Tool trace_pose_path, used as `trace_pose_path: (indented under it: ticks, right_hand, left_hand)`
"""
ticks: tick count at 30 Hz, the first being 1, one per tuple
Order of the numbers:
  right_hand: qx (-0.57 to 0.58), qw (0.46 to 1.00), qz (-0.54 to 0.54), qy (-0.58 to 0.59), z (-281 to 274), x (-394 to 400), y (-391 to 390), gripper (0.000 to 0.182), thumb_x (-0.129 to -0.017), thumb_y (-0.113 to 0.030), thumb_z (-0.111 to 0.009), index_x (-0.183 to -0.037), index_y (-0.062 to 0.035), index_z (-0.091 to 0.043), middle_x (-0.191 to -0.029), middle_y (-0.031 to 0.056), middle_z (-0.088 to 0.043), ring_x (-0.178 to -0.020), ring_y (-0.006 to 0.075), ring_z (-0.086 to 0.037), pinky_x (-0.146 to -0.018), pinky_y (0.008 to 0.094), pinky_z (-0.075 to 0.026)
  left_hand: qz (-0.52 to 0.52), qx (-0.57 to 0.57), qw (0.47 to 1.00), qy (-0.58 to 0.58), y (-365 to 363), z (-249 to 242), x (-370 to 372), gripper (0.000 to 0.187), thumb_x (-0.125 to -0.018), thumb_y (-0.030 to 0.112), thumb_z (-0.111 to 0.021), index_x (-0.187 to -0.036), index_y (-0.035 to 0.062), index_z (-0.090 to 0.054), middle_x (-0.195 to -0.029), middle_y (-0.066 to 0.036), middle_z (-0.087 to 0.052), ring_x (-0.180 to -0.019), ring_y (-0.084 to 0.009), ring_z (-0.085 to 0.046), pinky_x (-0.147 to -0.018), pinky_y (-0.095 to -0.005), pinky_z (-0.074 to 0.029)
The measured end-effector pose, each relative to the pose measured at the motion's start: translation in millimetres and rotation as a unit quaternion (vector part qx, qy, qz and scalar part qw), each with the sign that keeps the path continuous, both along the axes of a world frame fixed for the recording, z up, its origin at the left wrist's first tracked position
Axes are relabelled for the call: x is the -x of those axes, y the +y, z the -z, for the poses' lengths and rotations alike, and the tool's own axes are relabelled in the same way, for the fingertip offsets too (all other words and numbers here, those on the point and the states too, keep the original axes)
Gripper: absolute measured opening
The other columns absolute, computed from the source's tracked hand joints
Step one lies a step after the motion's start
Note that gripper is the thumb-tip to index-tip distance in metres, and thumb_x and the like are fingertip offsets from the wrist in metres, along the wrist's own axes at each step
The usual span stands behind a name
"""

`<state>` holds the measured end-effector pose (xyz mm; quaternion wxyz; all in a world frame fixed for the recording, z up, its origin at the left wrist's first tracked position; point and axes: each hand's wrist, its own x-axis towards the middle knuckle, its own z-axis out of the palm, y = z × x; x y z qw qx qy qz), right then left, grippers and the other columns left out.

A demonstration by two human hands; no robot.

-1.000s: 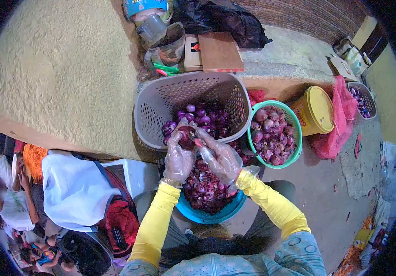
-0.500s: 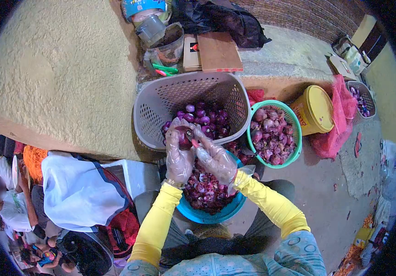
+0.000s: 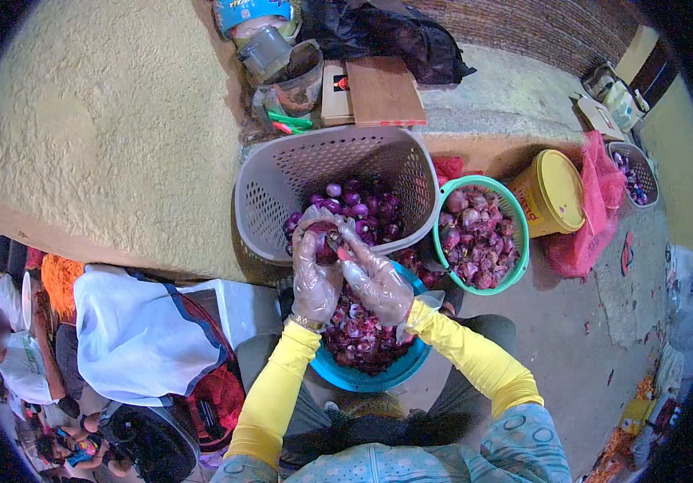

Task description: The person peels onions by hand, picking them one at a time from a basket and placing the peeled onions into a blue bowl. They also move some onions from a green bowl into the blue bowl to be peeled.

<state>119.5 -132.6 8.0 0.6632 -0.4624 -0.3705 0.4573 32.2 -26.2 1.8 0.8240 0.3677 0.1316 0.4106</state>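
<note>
My left hand [image 3: 316, 274], in a clear plastic glove, is wrapped round a dark red onion [image 3: 326, 251]. My gloved right hand [image 3: 378, 282] is closed round a small knife [image 3: 341, 251] with a pinkish-red part showing, its dark blade against the onion. Both hands are over the near edge of a grey perforated basket [image 3: 282, 153] with peeled purple onions [image 3: 354, 209] in it. Below the hands is a blue basin [image 3: 346, 377] full of onion skins [image 3: 362, 338].
Right of the basket stands a green basket [image 3: 521, 270] of unpeeled onions, then a yellow bucket [image 3: 560, 189] and a red mesh bag [image 3: 576, 249]. A white cloth [image 3: 141, 334] lies at the left. People [image 3: 24, 362] are at the far left.
Both hands stay together at the onion, with only a slight shift of the fingers and knife. The rest looks the same.
</note>
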Motion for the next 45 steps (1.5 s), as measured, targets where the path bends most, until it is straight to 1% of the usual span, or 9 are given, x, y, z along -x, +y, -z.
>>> trace_pose_path:
  ticks: [4,11,16,19,25,29,34,40,45]
  right_hand:
    - [0.017,0.998,-0.022,-0.049,1.2,-8.5,-0.6,0.068,-0.105,-0.016,-0.053,-0.162,0.0,-0.02,-0.166,0.0141,-0.029,-0.149,0.0198,-0.031,-0.122,0.0348,-0.025]
    - [-0.015,0.99,-0.014,-0.14,7.0,-15.2,-0.6,0.069,-0.104,-0.015,-0.055,-0.162,-0.0015,-0.02,-0.165,0.0151,-0.031,-0.15,0.0204,-0.03,-0.122,0.0351,-0.025]
    - [0.032,0.999,-0.007,0.018,3.9,-1.0,-3.0,0.063,-0.105,-0.014,-0.053,-0.162,-0.0062,-0.027,-0.152,0.0084,-0.047,-0.135,0.0136,-0.044,-0.113,0.0288,-0.035]
    - [0.021,0.999,0.02,0.038,8.6,3.4,0.6,0.061,-0.106,-0.013,-0.051,-0.162,-0.0062,-0.027,-0.143,0.0034,-0.051,-0.124,0.0102,-0.048,-0.107,0.0261,-0.039]
    - [-0.01,0.999,0.037,0.027,9.3,6.8,3.3,0.062,-0.106,-0.014,-0.053,-0.162,-0.0061,-0.027,-0.144,0.0034,-0.05,-0.125,0.0101,-0.047,-0.107,0.0261,-0.038]
    - [0.03,0.999,-0.002,0.015,9.6,-6.7,-2.4,0.063,-0.106,-0.019,-0.054,-0.162,-0.0062,-0.027,-0.152,0.0063,-0.048,-0.132,0.0138,-0.047,-0.112,0.029,-0.037]
    - [0.027,0.969,0.025,-0.244,4.1,-20.2,-1.4,0.061,-0.105,-0.026,-0.055,-0.16,-0.0073,-0.033,-0.155,0.0191,-0.048,-0.139,0.0216,-0.049,-0.116,0.0351,-0.035]
    - [0.076,0.96,0.012,-0.269,-15.9,-23.1,-7.7,0.054,-0.105,-0.024,-0.055,-0.155,-0.0074,-0.042,-0.14,0.0211,-0.061,-0.131,0.0269,-0.059,-0.11,0.0348,-0.042]
    - [0.018,0.956,0.039,-0.29,-13.0,-25.7,-9.8,0.051,-0.106,-0.024,-0.053,-0.155,-0.0102,-0.044,-0.131,0.0186,-0.066,-0.118,0.022,-0.064,-0.104,0.0345,-0.046]
  left_hand:
    - [0.009,0.009,1.0,-0.007,2.8,1.3,0.6,0.037,-0.104,0.036,-0.054,-0.13,0.0106,-0.059,-0.135,-0.006,-0.059,-0.129,-0.0227,-0.053,-0.116,-0.0418,-0.038]
    - [0.009,0.002,1.0,-0.007,2.7,3.4,1.2,0.039,-0.105,0.039,-0.052,-0.131,0.0106,-0.058,-0.136,-0.007,-0.058,-0.129,-0.0234,-0.053,-0.117,-0.0423,-0.037]
    - [-0.03,-0.051,0.998,0.022,-6.0,-3.8,-0.6,0.038,-0.106,0.04,-0.051,-0.13,0.011,-0.054,-0.131,-0.007,-0.059,-0.125,-0.0224,-0.055,-0.113,-0.0411,-0.041]
    - [-0.064,-0.08,0.992,0.069,-10.6,-5.8,0.5,0.036,-0.107,0.039,-0.05,-0.13,0.0113,-0.051,-0.128,-0.007,-0.059,-0.122,-0.0211,-0.055,-0.11,-0.0391,-0.042]
    - [-0.084,-0.123,0.984,0.102,-11.7,-6.3,0.0,0.039,-0.107,0.04,-0.049,-0.133,0.0107,-0.051,-0.13,-0.006,-0.059,-0.121,-0.0188,-0.055,-0.108,-0.0377,-0.042]
    - [-0.034,-0.046,0.997,0.043,-6.5,-5.7,0.8,0.041,-0.107,0.042,-0.049,-0.132,0.0101,-0.055,-0.131,-0.005,-0.059,-0.125,-0.0208,-0.054,-0.112,-0.0394,-0.04]
    - [0.005,-0.025,0.999,0.035,1.8,-4.6,3.2,0.043,-0.107,0.044,-0.049,-0.131,0.0095,-0.056,-0.133,-0.006,-0.059,-0.13,-0.0236,-0.052,-0.118,-0.044,-0.037]
    - [0.054,0.031,0.998,0.025,3.1,-6.3,6.9,0.047,-0.107,0.046,-0.047,-0.136,0.0093,-0.054,-0.135,-0.008,-0.059,-0.127,-0.0262,-0.056,-0.115,-0.0481,-0.043]
    - [0.059,0.069,0.994,0.067,8.1,-5.9,13.6,0.048,-0.108,0.044,-0.047,-0.141,0.0102,-0.052,-0.133,-0.01,-0.061,-0.123,-0.0283,-0.06,-0.109,-0.047,-0.049]
